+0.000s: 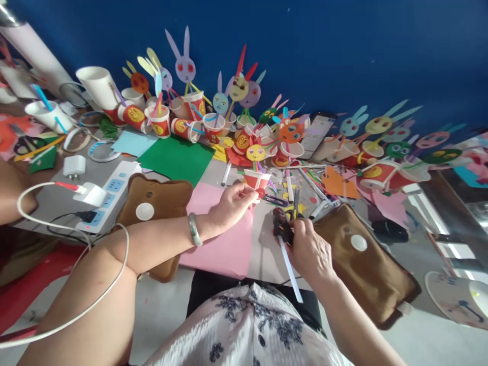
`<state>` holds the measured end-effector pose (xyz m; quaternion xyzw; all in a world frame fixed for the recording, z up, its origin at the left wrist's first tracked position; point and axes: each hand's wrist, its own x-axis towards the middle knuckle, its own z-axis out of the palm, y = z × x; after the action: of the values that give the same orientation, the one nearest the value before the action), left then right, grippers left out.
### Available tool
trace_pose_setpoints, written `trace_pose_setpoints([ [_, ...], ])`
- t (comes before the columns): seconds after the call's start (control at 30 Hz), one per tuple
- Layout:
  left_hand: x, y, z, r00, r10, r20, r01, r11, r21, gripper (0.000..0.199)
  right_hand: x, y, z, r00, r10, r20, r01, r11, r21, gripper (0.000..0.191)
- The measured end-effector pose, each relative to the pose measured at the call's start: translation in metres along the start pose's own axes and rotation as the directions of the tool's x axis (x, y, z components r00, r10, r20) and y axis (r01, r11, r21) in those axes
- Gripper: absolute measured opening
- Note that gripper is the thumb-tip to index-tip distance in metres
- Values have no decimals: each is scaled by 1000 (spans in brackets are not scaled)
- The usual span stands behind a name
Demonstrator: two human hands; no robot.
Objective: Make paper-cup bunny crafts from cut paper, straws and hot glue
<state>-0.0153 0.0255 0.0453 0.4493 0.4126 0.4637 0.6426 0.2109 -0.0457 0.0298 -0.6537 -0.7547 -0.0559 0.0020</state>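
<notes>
Left hand [229, 211] reaches across from the left, palm turned down, a green bangle [194, 230] at its wrist; thumb and forefinger are pinched on a small red disc [261, 193]. Just beyond those fingertips, toward the middle of the table, stands a red-and-white paper cup [256, 178] topped by a yellow smiling paper face [255, 152]; whether the fingers also touch the cup is hard to tell. Right hand [310, 249], angled inward above the near edge, is closed around a dark glue gun [282, 223], its pale glue stick [290, 269] jutting back past that edge.

Dark-handled scissors [277, 201] lie between the hands, just past the red disc, with paper scraps and marker pens beyond. Under the left wrist, a pink paper sheet [224, 249] reaches the near edge; a green sheet [177, 158] lies farther back. One brown hot-water bag [162, 195] sits partly beneath the left forearm, another [360, 274] crowds the right hand near the table's right end. To the left are a power strip [114, 190] and a white cable [127, 244] that crosses in front of the left arm. Rabbit-headed cups [194, 104] line the back edge along the blue wall [343, 51].
</notes>
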Motion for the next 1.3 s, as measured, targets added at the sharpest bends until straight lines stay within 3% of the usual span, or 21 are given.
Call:
trace_pose_setpoints([
  [0.23, 2, 10, 2, 1000, -20, -23, 20, 1000, -16, 19, 16, -13, 7, 996, -10, 93, 13, 999, -33, 21],
  [0.43, 3, 7, 1, 999, -43, -23, 42, 999, -9, 16, 12, 7, -7, 984, -157, 88, 129, 956, 262, 35],
  [0.5, 4, 4, 0, 999, -41, -3, 41, 999, 12, 18, 15, 10, -20, 981, -195, 19, 170, 895, 412, 30],
  [0.6, 3, -3, -1, 996, -57, 68, 57, 998, 8, 24, 23, 5, -37, 967, -108, -229, 219, 809, 545, 19],
  [0.67, 2, -6, -2, 989, -91, 118, 93, 995, -18, 30, 31, -2, -42, 927, -70, -369, 275, 795, 540, 16],
  [0.8, 1, -6, -2, 981, -122, 151, 128, 991, -35, 38, 51, -15, -37, 846, -113, -521, 389, 799, 458, 9],
  [0.87, 2, -3, -1, 983, -103, 155, 110, 993, -44, 41, 60, -15, -31, 745, -177, -643, 492, 796, 351, 4],
  [0.93, 2, 0, 0, 981, -96, 168, 107, 993, -55, 43, 67, -13, -26, 623, -257, -738, 579, 786, 215, 15],
  [1.0, 2, 4, 1, 975, -118, 189, 130, 990, -50, 44, 70, -10, -22, 552, -324, -768, 620, 775, 119, 24],
  [1.1, 1, 7, 3, 963, -165, 212, 176, 984, -38, 44, 71, -5, -20, 512, -391, -764, 647, 761, 45, 30],
  [1.3, -2, 9, 5, 944, -231, 234, 249, 967, -52, 45, 68, -2, -19, 477, -478, -737, 697, 717, -14, 30],
])
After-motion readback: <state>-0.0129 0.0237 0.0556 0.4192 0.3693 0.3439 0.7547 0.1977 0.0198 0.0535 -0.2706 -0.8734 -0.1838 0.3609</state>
